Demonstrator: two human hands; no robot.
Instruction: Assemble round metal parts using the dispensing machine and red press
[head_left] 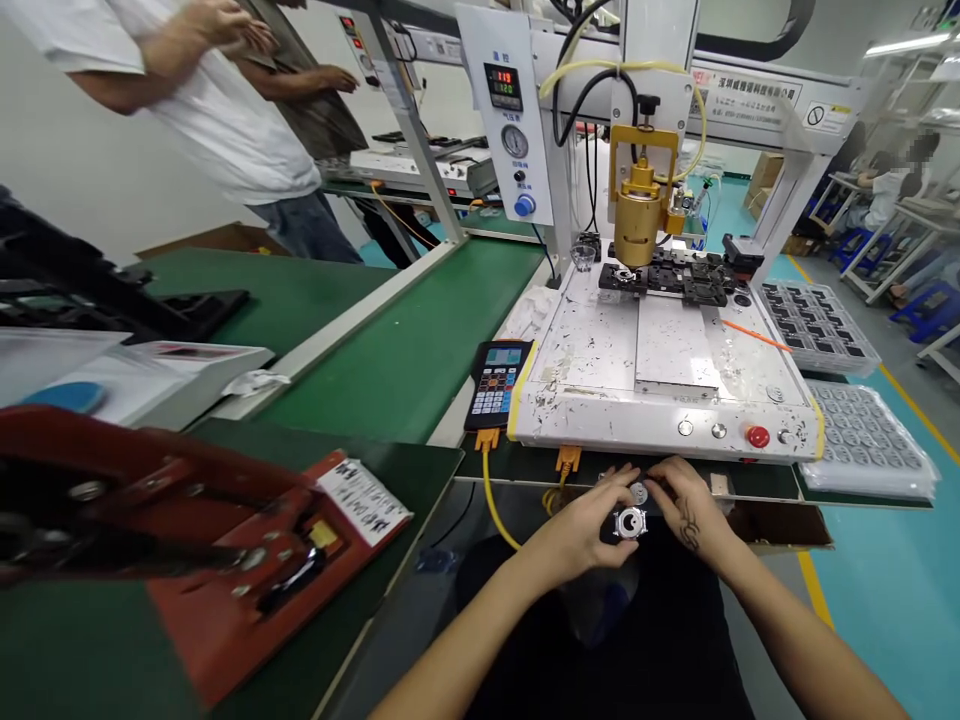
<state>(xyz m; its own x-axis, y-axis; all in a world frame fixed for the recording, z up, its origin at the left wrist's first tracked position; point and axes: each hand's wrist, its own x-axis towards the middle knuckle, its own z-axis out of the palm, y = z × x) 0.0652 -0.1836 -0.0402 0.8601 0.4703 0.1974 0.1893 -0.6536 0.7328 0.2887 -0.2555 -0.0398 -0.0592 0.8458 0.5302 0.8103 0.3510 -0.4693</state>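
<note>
Bench (766,485) beyond sideways watch case (630,523)

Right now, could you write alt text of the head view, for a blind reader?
Left hand holds a watch-like part; right hand is at a small disc. Behind stands a white machine with a gold-coloured head.

Grn bench (776,484) — white m/c (585,415), keypad ctrl (496,385), clear trays (874,440) R of m/c.

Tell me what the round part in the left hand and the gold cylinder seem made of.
Round part in the left hand: probably metal, bright and silvery; its rim shines, though plated plastic is possible. Gold cylinder: likely brass or coated metal, satin, with soft highlights.
</note>
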